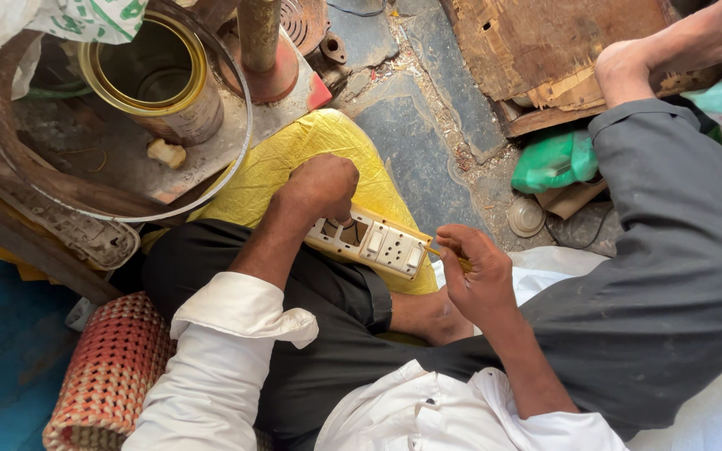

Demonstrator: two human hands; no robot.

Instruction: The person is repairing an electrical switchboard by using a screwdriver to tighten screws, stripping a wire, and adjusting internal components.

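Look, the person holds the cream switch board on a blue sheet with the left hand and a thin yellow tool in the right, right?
Not quite: the sheet under the switch board is yellow, not blue, as the head view shows. The left hand does hold the board, and the right hand holds the thin yellow tool.

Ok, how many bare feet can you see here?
2. One foot is stretched out at top right, resting on the wooden board. The other foot is tucked under the board of switches, between the hands; part of it is hidden.
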